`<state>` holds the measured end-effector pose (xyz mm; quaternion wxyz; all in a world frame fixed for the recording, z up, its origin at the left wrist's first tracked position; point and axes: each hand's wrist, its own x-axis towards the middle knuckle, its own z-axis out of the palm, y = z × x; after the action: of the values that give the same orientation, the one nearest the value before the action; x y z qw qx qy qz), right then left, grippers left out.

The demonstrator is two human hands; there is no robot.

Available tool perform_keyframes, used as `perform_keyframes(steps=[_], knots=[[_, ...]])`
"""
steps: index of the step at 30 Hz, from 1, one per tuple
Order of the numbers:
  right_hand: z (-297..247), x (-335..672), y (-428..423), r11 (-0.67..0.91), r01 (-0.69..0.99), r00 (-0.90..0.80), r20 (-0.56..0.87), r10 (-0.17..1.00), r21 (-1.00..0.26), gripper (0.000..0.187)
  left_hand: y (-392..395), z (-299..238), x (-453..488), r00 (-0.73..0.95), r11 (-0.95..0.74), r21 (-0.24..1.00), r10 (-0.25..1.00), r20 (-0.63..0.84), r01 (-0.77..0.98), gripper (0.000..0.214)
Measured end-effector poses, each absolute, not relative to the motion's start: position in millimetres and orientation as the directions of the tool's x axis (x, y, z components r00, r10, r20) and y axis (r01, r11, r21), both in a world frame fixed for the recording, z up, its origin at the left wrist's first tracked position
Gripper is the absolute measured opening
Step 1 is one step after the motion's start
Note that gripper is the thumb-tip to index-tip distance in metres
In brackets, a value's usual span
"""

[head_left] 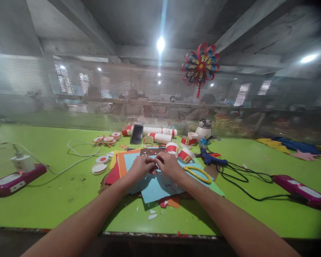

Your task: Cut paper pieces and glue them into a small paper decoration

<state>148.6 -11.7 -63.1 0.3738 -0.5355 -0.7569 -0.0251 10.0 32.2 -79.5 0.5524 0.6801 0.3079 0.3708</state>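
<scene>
My left hand [142, 166] and my right hand [170, 165] meet above a pile of coloured paper, fingertips pinched close together. Whatever is between the fingers is too small or hidden to make out. Light blue paper [155, 194] lies under both hands, over red, orange and yellow sheets. Beside my right wrist rests a yellow scissors handle [209, 178]. Just beyond the hands are a red-and-white paper cup [172, 147] and a tilted one [186, 156]. A brown sheet [149, 152] with white scraps on it lies behind the fingers.
A blue glue gun [212, 157] with a black cable lies to the right, near a purple power strip [301, 189]. Another power strip [18, 180] with a charger sits left. Stacked cups [160, 137], a phone [137, 134] and a jug [203, 130] stand at the back.
</scene>
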Motion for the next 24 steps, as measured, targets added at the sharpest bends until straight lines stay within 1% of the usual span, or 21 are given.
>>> perform_keyframes(steps=[5,9,13,17,20,24], knots=[[-61,148,-13,0.426,0.81,-0.129,0.588,0.799,-0.402,0.013,31,-78,10,0.552,-0.132,0.991,0.827,0.111,-0.002,0.013],[-55,153,-13,0.427,0.774,-0.111,0.563,0.819,-0.468,0.009,28,-74,9,0.559,-0.082,0.996,0.825,0.082,-0.025,0.016],[-50,163,-10,0.42,0.734,-0.103,0.524,0.845,-0.534,0.016,24,-71,7,0.58,-0.044,0.998,0.812,0.066,-0.051,0.021],[-45,172,-12,0.469,0.68,-0.215,0.458,0.862,-0.564,0.027,23,-71,6,0.608,-0.031,0.998,0.792,0.062,-0.061,0.025],[-43,173,-14,0.492,0.642,-0.296,0.402,0.866,-0.587,0.019,24,-72,6,0.631,-0.035,0.998,0.773,0.062,-0.056,0.024],[-43,173,-14,0.494,0.63,-0.311,0.387,0.868,-0.6,0.008,23,-73,7,0.654,-0.044,0.998,0.754,0.06,-0.04,0.022]])
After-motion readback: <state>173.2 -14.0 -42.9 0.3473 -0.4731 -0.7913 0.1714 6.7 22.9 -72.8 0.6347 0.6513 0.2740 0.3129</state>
